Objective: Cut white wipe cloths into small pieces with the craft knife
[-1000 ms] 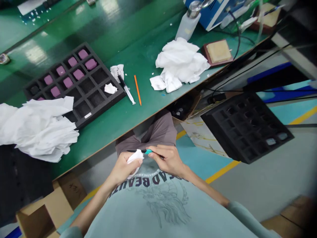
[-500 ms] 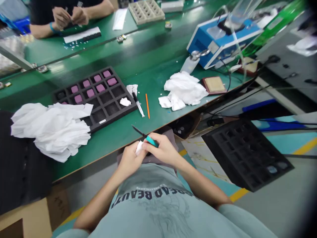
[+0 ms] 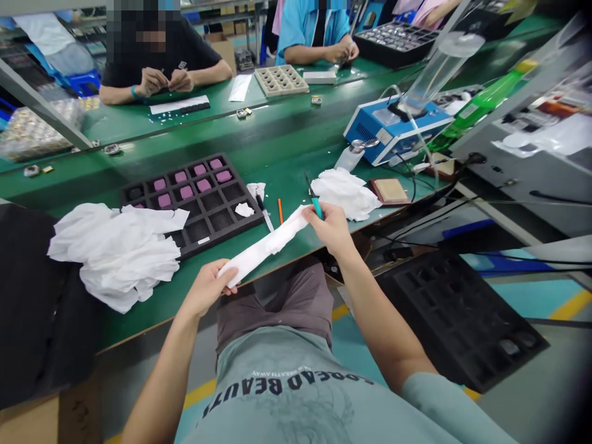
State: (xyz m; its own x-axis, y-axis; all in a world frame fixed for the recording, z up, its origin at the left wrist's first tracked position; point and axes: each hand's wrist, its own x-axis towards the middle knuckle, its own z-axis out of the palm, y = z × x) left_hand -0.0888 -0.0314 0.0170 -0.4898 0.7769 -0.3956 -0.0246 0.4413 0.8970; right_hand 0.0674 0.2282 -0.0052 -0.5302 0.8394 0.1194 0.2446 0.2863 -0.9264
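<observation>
Two hands stretch a folded white strip [image 3: 266,248] on a slant between them, above the front edge of the green table [image 3: 289,166]. Writing shows most clearly on the person's pale green shirt [image 3: 296,404], upside down in this view: "BEAUT" can be read in large dark letters, and a smaller line above it ends in what looks like "BREATHAWAY". Handwritten marks on the cardboard box [image 3: 79,407] at lower left cannot be made out. Neither can any print on the small white label [image 3: 204,240] at the front of the black tray [image 3: 231,235], nor on the green bottle [image 3: 481,102].

The left hand [image 3: 210,287] closes on the strip's lower end, thumb on top and fingers curled beneath. The right hand [image 3: 330,228] pinches the upper end and at the same time grips a teal-handled tool [image 3: 317,206], its dark, thin tip pointing up and away from the person. Beyond the strip lie an orange stick [image 3: 280,211] and a syringe [image 3: 267,219]; a crumpled white heap [image 3: 345,192] sits near the right hand.
</observation>
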